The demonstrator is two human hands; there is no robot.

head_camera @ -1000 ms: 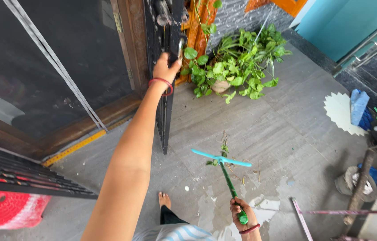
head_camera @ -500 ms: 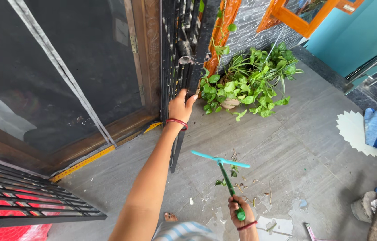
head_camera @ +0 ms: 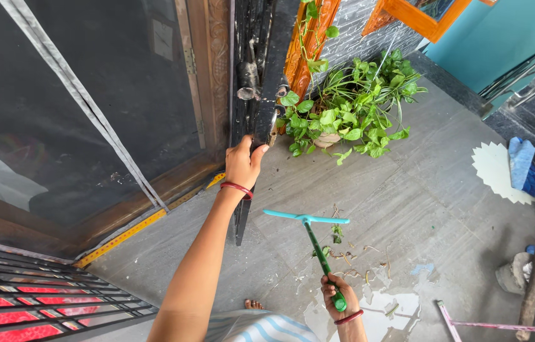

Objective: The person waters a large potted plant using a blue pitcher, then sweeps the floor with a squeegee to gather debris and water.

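The left hand (head_camera: pixel 242 164) is closing its grip around the edge of a black metal grille door (head_camera: pixel 256 95), fingers wrapped over the frame just below the latch (head_camera: pixel 246 79), a red bangle sitting at the wrist. The right hand (head_camera: pixel 335 292) is clenching its grip fully around the green handle of a floor squeegee (head_camera: pixel 308 221), whose turquoise blade is pointing away from the person, just above the grey tiled floor (head_camera: pixel 406 190). Leaf and stem scraps (head_camera: pixel 343 253) are lying beside the blade, and a puddle (head_camera: pixel 381 310) is spreading near the right hand. Beyond the door, a leafy potted plant (head_camera: pixel 349 114) is standing against the stone wall. A bare foot (head_camera: pixel 253 304) is showing below.
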